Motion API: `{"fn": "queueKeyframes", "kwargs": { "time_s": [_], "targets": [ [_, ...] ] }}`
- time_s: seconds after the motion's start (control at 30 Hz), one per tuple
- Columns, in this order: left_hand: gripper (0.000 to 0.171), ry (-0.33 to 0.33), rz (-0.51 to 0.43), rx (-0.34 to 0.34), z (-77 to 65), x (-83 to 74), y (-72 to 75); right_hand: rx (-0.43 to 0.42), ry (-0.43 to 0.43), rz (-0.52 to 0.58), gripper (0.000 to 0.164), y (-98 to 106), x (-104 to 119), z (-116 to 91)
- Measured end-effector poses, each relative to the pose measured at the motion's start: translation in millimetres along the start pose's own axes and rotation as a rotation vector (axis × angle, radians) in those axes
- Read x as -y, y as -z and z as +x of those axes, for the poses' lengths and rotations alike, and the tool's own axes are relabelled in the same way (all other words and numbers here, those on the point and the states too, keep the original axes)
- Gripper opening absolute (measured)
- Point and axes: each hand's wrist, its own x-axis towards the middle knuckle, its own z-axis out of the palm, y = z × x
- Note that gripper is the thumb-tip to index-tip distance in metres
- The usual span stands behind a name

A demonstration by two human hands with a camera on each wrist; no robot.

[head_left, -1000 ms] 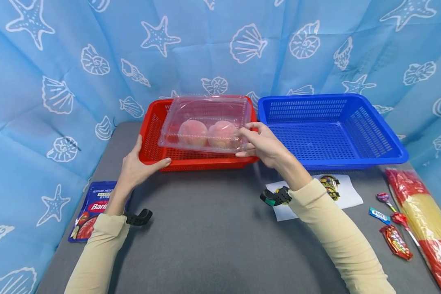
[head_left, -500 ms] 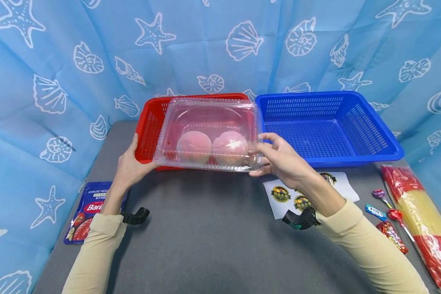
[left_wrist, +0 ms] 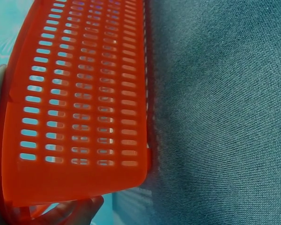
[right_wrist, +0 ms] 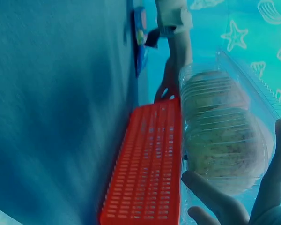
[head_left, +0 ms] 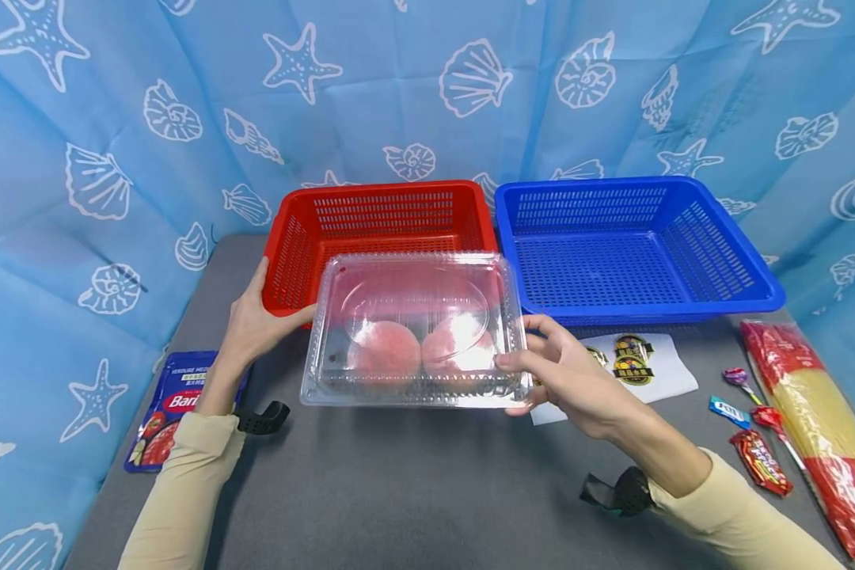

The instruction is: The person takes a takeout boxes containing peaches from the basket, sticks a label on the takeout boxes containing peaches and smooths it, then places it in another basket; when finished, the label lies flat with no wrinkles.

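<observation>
My right hand point(head_left: 577, 376) pinches the right end of a clear plastic clamshell box point(head_left: 416, 289), thumb on top and fingers along its side and underneath. Two pinkish-red peaches point(head_left: 385, 352) lie inside it; in the right wrist view the box point(right_wrist: 225, 136) hangs above the table with its lid edge sloping outward. My left hand point(head_left: 252, 328) grips the near left corner of the red basket point(head_left: 378, 194), thumb over the front rim. In the left wrist view this red basket point(left_wrist: 75, 93) stands on the table, with fingers curled at its corner.
A blue basket point(head_left: 634, 309) stands beside the red one. A blue pouch point(head_left: 178, 412) lies by my left forearm. On the right are a white sticker sheet point(head_left: 670, 368), lollipops point(head_left: 765, 417), wrapped candies point(head_left: 761, 463) and a long red-and-yellow pack point(head_left: 819, 419). A blue curtain point(head_left: 370, 103) hangs behind.
My right hand has brought the clear box with the peaches out over the red basket's front rim, toward me and slightly right. My left hand has stayed at the basket's corner.
</observation>
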Motion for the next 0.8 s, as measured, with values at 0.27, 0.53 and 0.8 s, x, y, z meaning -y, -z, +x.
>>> {"fn": "queueKeyframes", "kwargs": {
  "time_s": [0.27, 0.53, 0.8],
  "targets": [
    [0.107, 0.034, 0.019, -0.004, 0.5, -1.1, 0.7, 0.057, 0.003, 0.047, 0.06, -3.8, -25.9, -18.7],
    [0.12, 0.083, 0.025, 0.014, -2.0, -2.4, 1.0, 0.062, -0.07, 0.012, 0.065, -10.3, -52.5, -19.1],
    [0.122, 0.091, 0.026, 0.017, -2.3, -2.8, 0.7, 0.024, -0.119, -0.004, 0.066, -14.9, -69.2, -12.8]
  ]
}}
